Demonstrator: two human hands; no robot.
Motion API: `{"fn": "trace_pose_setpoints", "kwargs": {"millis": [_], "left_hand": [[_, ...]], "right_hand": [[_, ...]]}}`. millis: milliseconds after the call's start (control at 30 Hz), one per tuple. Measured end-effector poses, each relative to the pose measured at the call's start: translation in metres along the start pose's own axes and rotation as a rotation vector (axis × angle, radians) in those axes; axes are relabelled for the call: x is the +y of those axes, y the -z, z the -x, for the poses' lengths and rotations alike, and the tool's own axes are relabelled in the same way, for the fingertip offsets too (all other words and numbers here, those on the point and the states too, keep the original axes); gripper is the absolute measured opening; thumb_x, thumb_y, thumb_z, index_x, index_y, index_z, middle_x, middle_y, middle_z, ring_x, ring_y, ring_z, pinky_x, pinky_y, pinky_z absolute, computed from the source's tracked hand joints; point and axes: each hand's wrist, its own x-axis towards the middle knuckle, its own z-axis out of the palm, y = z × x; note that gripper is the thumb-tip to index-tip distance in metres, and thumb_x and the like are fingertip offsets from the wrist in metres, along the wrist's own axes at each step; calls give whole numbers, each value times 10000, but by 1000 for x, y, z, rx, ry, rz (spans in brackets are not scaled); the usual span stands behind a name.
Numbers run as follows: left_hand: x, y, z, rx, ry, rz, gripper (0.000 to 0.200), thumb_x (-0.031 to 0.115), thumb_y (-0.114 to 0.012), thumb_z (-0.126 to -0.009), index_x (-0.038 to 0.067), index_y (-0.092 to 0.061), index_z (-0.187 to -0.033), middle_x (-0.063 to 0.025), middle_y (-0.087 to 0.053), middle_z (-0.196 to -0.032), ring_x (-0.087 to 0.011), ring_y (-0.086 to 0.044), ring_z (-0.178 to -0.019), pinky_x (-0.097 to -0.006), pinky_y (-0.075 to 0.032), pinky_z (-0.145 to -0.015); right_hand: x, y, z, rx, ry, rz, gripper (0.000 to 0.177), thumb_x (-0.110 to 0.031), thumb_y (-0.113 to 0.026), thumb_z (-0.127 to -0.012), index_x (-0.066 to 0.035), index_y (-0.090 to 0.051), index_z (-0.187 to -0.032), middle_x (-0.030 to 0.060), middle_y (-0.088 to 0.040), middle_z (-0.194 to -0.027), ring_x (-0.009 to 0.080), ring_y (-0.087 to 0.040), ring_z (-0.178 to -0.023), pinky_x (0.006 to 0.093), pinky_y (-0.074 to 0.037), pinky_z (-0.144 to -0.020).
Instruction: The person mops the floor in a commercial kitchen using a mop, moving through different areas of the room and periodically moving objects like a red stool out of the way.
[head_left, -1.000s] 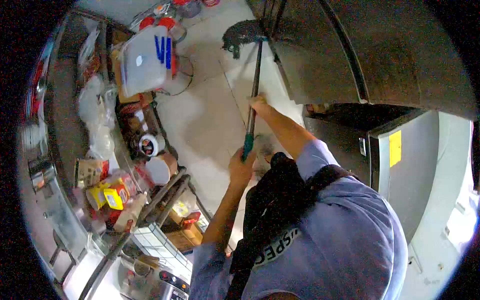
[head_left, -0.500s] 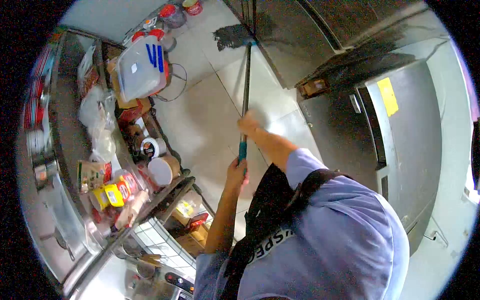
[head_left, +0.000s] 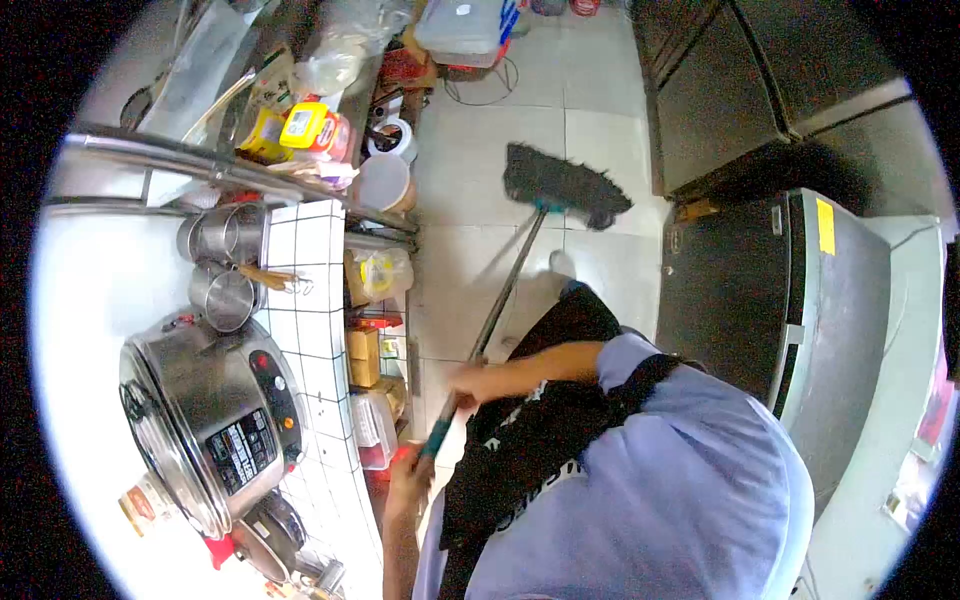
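Observation:
A mop with a black, shaggy head (head_left: 565, 185) and a teal joint rests on the pale tiled floor. Its grey pole (head_left: 512, 285) slants down towards me and ends in a teal grip. My right hand (head_left: 470, 385), somewhat blurred, is closed round the lower pole. Below it, my left hand (head_left: 408, 478) wraps the end near the teal grip. Part of a shoe (head_left: 562, 264) shows just below the mop head.
To the left stand a shelf with tubs and packets, a white-tiled counter (head_left: 312, 300), metal pots (head_left: 225, 295) and a large steel cooker (head_left: 215, 420). A dark fridge (head_left: 725, 300) lines the right. A cable (head_left: 480, 95) lies on the floor ahead.
The mop head has come back from beside the dark cabinet towards me, onto open floor. Both hands have moved down and left with the pole. My view has shifted, showing more of the counter.

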Motion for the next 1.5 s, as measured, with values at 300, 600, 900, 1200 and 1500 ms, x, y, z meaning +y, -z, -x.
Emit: {"fn": "trace_pose_setpoints", "kwargs": {"millis": [300,600,900,1200,1500], "left_hand": [[-30,-30,58,374,-55,-188,317,162,-590,-824,12,-568,-1103,-26,-578,-743,-82,-516,-612,-202,-416,-568],[-41,-50,-43,299,-118,328,324,178,-597,-827,4,-567,-1099,-28,-580,-747,-87,-521,-618,-203,-417,-575],[236,-67,-219,-22,-16,510,262,246,-574,-843,56,-506,-1009,-18,-488,-588,-76,-402,-380,-206,-279,-300],[162,-112,-233,-273,104,680,199,268,-494,-879,101,-419,-958,-24,-462,-673,-62,-350,-401,-202,-262,-323],[-25,-28,-148,-341,12,433,218,303,-518,-874,102,-442,-838,-4,-467,-659,-68,-390,-431,-224,-301,-346]], "right_hand": [[-57,-30,51,-391,328,411,145,-79,-577,-725,-2,-522,-835,170,-513,-599,321,-556,-537,440,-443,-440],[-77,53,1,218,-648,-621,150,-97,-548,-734,13,-492,-649,143,-490,-564,215,-507,-424,341,-367,-315],[-192,295,-72,593,-109,-438,209,-245,-533,-827,-38,-551,-802,70,-580,-651,154,-556,-491,277,-457,-415],[-153,271,-73,1021,-609,79,339,-333,-527,-811,-20,-580,-931,114,-614,-930,227,-619,-731,365,-514,-523],[-20,98,-78,1043,-654,-67,303,-320,-537,-795,-17,-524,-792,99,-551,-681,240,-560,-574,388,-453,-410]]}}
